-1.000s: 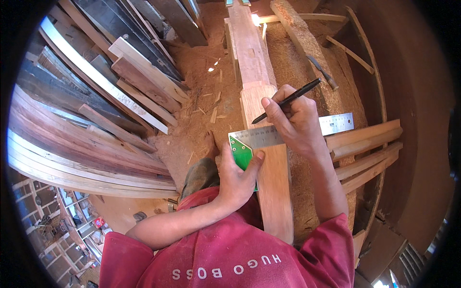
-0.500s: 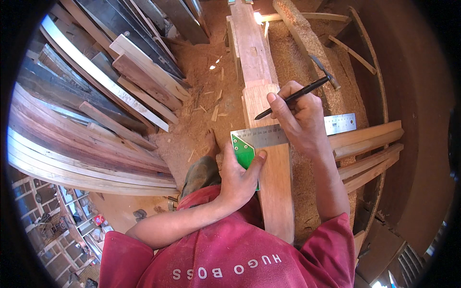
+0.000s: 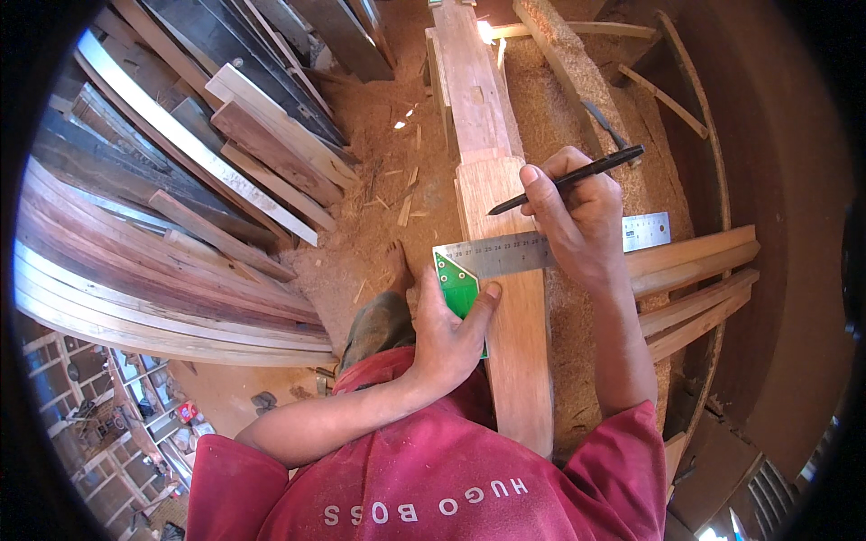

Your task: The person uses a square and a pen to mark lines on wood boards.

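Note:
A try square with a green handle (image 3: 458,293) and a steel ruler blade (image 3: 501,253) lies across a long wooden board (image 3: 520,361). My left hand (image 3: 456,329) grips the green handle against the board's left edge, thumb on top. In my right hand (image 3: 577,207) is a black pen (image 3: 586,172), held between thumb and fingers. Its tip points left and hovers over the board, just beyond the blade. The right hand covers part of the blade, whose far end shows past the wrist.
Beyond the board lies another timber piece (image 3: 478,104) with a small cut recess. A hammer (image 3: 616,137) rests on a rough beam (image 3: 577,68) to the right. Several wooden strips (image 3: 695,261) stick out at right. Stacked planks (image 3: 171,270) fill the left, and wood shavings cover the floor (image 3: 361,194).
My right hand has shifted slightly right with the pen, and the pen tip has moved right and a little nearer. The left hand and the try square stay in place.

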`<state>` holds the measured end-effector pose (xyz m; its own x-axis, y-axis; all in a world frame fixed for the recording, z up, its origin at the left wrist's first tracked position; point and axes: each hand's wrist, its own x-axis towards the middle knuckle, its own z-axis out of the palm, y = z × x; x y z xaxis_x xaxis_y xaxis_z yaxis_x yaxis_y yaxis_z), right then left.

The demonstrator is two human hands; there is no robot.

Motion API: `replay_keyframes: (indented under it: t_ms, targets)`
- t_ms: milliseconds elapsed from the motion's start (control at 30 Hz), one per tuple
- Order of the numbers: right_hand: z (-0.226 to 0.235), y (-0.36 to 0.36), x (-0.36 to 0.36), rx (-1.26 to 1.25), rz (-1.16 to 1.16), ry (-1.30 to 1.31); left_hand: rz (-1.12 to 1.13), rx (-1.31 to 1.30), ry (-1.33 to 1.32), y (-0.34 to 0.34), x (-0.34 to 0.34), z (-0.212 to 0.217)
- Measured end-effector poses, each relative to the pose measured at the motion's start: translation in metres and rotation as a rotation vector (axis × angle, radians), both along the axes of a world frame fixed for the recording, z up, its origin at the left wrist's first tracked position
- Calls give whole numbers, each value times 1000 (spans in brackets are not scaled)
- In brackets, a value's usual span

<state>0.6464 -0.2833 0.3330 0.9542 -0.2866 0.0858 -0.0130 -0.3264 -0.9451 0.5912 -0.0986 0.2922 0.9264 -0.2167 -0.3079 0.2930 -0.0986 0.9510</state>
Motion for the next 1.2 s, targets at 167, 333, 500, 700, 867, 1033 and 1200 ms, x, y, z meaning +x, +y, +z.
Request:
replay_keyframes:
  t_ms: [167, 333, 500, 700, 867, 1033, 1200]
  targets:
    - [-1, 0, 0, 2, -2, -11, -3, 16, -14, 0, 1, 3]
    - [-4, -2, 1, 7, 15, 7, -38, 72, -48, 2, 1, 1]
    - [0, 1, 1, -58, 70, -9, -17, 30, -56, 1, 1, 0]
    - [6, 9, 1, -62, 164, 76, -15, 58, -70, 0, 1, 2]
    - [4, 12, -1, -130, 214, 31, -7, 19, -13, 0, 1, 6]
    - [3, 4, -8, -166, 181, -5, -2, -11, -42, 1, 0, -2]
    - [14, -27, -21, -345, 22, 80, 32, -80, -13, 0, -3, -6]
